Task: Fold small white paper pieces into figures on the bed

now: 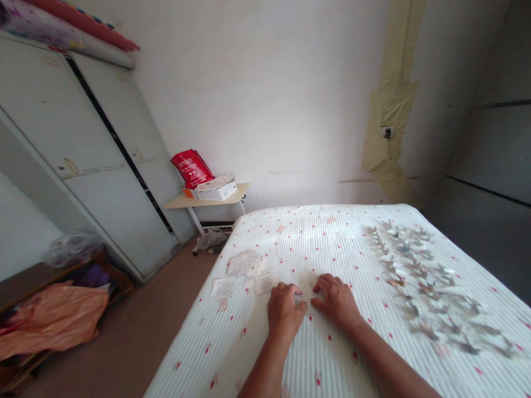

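Observation:
A small piece of printed paper (305, 295) lies on the mattress between my two hands. My left hand (285, 307) has its fingers curled and its thumb and forefinger at the paper's left side. Opposite it, the bent fingers of my right hand (335, 296) close on the paper's right side. Left of my left hand are more loose printed pieces: a torn-looking sheet (244, 262) and a squarish one (223, 288). Several small folded paper figures (425, 287), slightly blurred, stand in rows on the right of the mattress.
The white mattress (318, 380) with red dots fills the middle. Behind it on the left, a small table (180, 203) bears a red bag (193, 168) and a white box (221, 191). Grey cabinets (112, 149) stand left, beside a low bench with an orange plastic bag (54, 318).

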A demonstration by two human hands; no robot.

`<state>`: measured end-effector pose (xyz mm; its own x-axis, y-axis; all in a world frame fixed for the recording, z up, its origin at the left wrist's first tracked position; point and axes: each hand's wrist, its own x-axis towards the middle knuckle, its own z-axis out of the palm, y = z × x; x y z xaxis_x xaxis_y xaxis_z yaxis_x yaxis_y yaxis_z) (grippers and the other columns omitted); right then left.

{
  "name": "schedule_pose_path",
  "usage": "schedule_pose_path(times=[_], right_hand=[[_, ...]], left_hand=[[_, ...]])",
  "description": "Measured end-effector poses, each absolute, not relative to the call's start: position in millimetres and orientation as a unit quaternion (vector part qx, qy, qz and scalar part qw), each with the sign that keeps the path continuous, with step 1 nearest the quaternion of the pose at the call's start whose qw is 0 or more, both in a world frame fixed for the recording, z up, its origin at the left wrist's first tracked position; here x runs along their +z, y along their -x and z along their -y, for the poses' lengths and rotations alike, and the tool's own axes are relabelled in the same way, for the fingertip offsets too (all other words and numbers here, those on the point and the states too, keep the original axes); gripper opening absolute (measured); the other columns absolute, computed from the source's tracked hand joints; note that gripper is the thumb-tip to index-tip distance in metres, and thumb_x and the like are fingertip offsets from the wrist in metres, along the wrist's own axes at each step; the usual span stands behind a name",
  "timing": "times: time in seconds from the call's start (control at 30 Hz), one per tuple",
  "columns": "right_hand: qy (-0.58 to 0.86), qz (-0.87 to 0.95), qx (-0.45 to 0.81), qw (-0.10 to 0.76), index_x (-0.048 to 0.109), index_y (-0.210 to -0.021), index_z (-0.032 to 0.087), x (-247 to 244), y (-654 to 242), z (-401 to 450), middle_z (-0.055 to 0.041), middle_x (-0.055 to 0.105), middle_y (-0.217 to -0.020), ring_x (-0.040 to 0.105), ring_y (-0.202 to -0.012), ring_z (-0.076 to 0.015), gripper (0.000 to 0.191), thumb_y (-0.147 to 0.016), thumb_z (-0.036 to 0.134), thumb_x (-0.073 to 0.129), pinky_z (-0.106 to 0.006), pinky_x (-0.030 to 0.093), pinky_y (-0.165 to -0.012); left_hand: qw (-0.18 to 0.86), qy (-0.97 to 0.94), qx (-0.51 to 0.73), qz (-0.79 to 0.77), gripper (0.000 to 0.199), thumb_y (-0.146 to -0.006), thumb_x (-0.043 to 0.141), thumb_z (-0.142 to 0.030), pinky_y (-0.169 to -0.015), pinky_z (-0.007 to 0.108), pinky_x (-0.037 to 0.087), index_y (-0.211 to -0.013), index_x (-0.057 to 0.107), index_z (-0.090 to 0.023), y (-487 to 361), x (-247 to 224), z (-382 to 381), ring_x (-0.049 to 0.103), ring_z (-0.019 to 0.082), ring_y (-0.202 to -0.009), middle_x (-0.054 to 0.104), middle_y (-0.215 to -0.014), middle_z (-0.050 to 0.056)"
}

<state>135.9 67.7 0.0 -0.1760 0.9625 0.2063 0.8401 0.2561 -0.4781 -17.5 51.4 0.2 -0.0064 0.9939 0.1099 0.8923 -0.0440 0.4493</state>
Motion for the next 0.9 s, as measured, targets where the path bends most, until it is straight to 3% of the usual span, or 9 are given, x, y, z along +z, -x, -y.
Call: schedule_pose_path(times=[0.27,0.67,0.9], right_hand=[[0.566,0.766,0.176,0.25,0.067,-0.081,0.021,-7.3,-145.8,-76.3,-0.0043,0.062,-0.101,0.056,-0.094,-0.0189,0.028,-0.063,0.007,0.053,-0.028,0.041,-0.084],[0.54,0.772,0.209,0.26,0.069,-0.085,0.021,-14.3,-154.2,-82.6,-0.0054,0.061,-0.108,0.055,-0.101,-0.0189,0.04,-0.059,0.002,0.044,-0.032,0.04,-0.091],[0.51,0.788,0.204,0.277,0.065,-0.101,0.017,-15.5,-158.0,-80.1,-0.0074,0.062,-0.11,0.052,-0.11,-0.0196,0.047,-0.063,0.004,0.041,-0.035,0.037,-0.098]], left_hand=[[0.134,-0.695,0.199,-0.678,0.023,-0.069,0.056,-0.017,-0.083,0.023,0.036,-0.091,0.062,-0.023,19.3,0.6,-52.0,0.049,0.017,-0.095,0.057,-0.095,0.002],[0.142,-0.699,0.189,-0.675,0.027,-0.07,0.051,-0.011,-0.087,0.024,0.036,-0.093,0.061,-0.023,20.8,-0.5,-51.9,0.047,0.017,-0.098,0.056,-0.099,0.002],[0.146,-0.706,0.234,-0.652,0.03,-0.07,0.051,-0.011,-0.088,0.024,0.035,-0.096,0.06,-0.022,23.5,-2.4,-50.1,0.048,0.016,-0.098,0.058,-0.097,0.002]])
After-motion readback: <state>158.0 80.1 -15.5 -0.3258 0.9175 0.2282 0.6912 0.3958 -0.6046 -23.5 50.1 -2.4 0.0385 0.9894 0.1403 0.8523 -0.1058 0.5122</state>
